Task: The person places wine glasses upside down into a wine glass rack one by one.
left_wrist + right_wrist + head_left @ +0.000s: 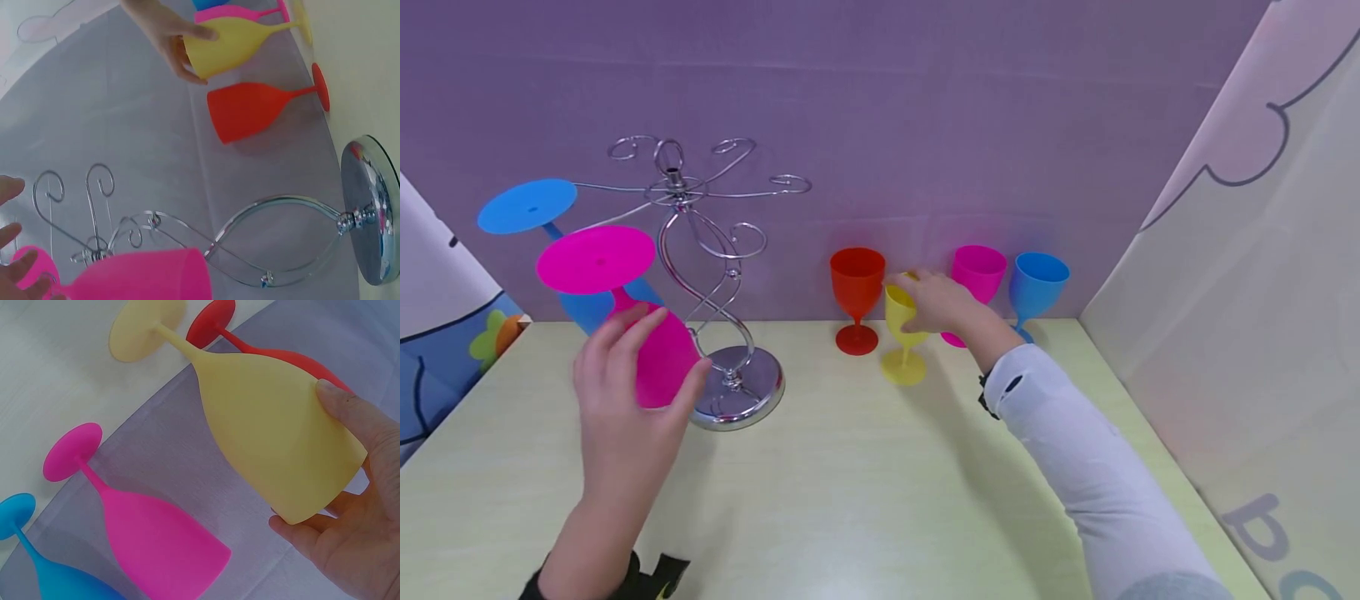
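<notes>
On a chrome rack [730, 304] at the left, a pink goblet [666, 358] hangs upside down by its foot, with a blue goblet [527, 206] hanging behind it. My left hand [625, 392] is at the pink bowl, its fingers spread; in the left wrist view those fingers [22, 265] look loose beside the goblet's stem and foot. To the right, my right hand [936, 302] grips a yellow goblet [269, 425] by the rim of its bowl, thumb on one side and fingers on the other. The yellow goblet is upright; whether its foot touches the table I cannot tell.
Left of the yellow goblet stands a red goblet [857, 283]. Another pink goblet [979, 271] and another blue goblet [1037, 287] stand to its right, near the purple backdrop [925, 125]. Bare wire hooks [790, 183] stick out from the rack's top. A printed panel [1247, 333] borders the table's right.
</notes>
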Demonstrator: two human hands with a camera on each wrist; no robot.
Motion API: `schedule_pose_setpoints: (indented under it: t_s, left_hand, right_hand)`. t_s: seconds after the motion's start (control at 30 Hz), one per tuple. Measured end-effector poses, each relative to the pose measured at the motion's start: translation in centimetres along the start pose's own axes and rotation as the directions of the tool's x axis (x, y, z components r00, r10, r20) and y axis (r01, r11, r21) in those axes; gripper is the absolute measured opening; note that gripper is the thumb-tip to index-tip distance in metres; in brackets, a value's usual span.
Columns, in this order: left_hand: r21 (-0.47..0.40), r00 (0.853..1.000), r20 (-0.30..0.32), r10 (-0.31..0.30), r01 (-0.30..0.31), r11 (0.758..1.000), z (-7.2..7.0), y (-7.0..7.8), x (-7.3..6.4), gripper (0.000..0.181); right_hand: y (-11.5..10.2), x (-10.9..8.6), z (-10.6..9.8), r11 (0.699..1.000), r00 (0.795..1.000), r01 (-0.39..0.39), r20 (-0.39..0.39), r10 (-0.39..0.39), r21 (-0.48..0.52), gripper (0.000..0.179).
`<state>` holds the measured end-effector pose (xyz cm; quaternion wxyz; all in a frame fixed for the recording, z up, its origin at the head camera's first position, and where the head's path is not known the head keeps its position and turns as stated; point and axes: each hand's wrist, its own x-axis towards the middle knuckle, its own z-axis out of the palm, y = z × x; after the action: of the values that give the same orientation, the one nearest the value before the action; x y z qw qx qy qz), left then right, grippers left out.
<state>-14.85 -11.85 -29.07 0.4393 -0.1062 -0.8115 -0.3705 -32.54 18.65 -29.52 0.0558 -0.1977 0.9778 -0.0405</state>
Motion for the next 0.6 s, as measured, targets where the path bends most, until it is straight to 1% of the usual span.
schedule_pose_setpoints:
  t_s: [0.03,0.1,0.13,0.17,0.3,0.43,0.5,0.6]
  left_hand:
    - [-0.009,0.998,-0.015,0.062,-0.063,0.998,0.3,0.1,0.0,0.057]
    - [-0.019,0.984,-0.045,0.17,-0.171,0.985,0.9,0.4,0.2,0.05]
    - [-0.025,0.977,-0.053,0.208,-0.21,0.977,1.2,0.6,0.2,0.048]
    - [-0.025,0.971,-0.05,0.234,-0.235,0.972,1.5,0.8,0.3,0.046]
    - [-0.019,0.954,-0.008,0.299,-0.299,0.954,2.1,1.8,1.3,0.043]
    - [-0.009,0.931,0.033,0.364,-0.364,0.931,2.6,2.9,3.0,0.041]
    - [-0.01,0.92,0.038,0.391,-0.391,0.92,2.9,3.3,4.0,0.04]
    - [-0.014,0.908,0.026,0.418,-0.417,0.909,3.7,3.7,5.3,0.039]
  right_hand:
    - [0.0,0.0,0.0,1.0,1.0,0.0,0.001,0.0,-0.001,0.079]
    - [0.0,0.0,0.0,1.0,1.0,-0.001,0.002,0.001,0.003,0.079]
    - [0.0,0.0,0.0,1.0,1.0,-0.002,0.003,0.002,0.003,0.079]
    - [0.0,-0.1,0.0,1.0,1.0,-0.002,0.003,0.002,0.003,0.078]
    - [0.0,0.0,-0.1,1.0,1.0,-0.006,0.006,0.006,-0.004,0.078]
    - [0.0,0.2,-0.2,1.0,1.0,-0.007,0.003,0.007,-0.011,0.078]
    - [0.0,0.2,-0.2,1.0,1.0,-0.01,0.001,0.01,-0.01,0.077]
    - [0.1,0.2,-0.2,1.0,1.0,-0.017,0.002,0.017,-0.01,0.077]
